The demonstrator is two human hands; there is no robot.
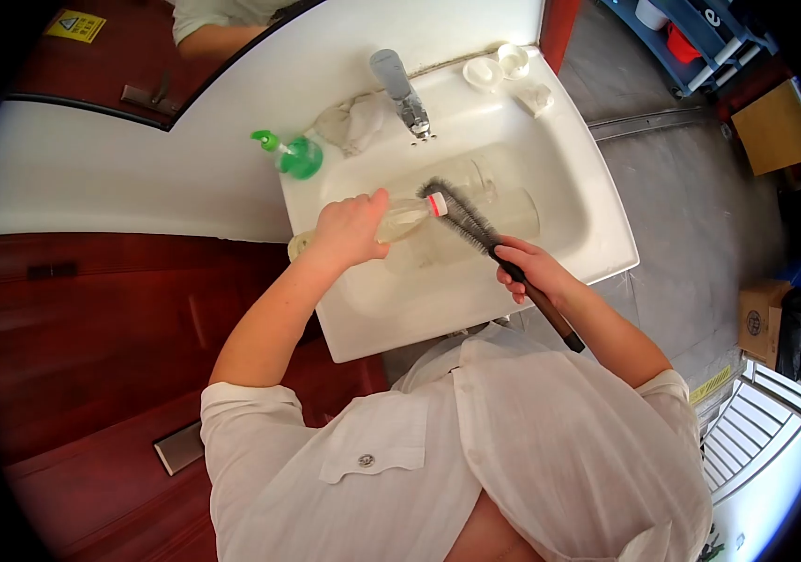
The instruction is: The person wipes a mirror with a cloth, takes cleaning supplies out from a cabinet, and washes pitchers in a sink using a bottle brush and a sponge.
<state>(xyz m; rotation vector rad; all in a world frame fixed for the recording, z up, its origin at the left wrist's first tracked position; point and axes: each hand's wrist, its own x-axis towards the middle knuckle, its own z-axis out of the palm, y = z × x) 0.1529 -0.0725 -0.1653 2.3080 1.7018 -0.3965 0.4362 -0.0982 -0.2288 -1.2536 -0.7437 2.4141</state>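
Observation:
Over the sink (353,318), my left hand (352,229) is wrapped round a clear plastic bottle (404,219) of pale yellowish liquid. The bottle lies tilted nearly on its side, its mouth end with a white-and-red band pointing right. My right hand (529,268) grips a brush (469,223) by its dark and brown handle. The looped head of dark bristles meets the bottle's mouth end in view; whether they touch, I cannot tell. Beneath them, one or more clear transparent containers (519,214) lie in the basin, their outlines partly hidden by the brush and bottle.
A grey faucet (400,89) stands at the sink's back. Left of it are a crumpled cloth (352,125) and a green soap pump bottle (301,157). Small white cups (513,61) sit at the back right corner. A blue cart (700,37) and cardboard box (762,320) stand on the right.

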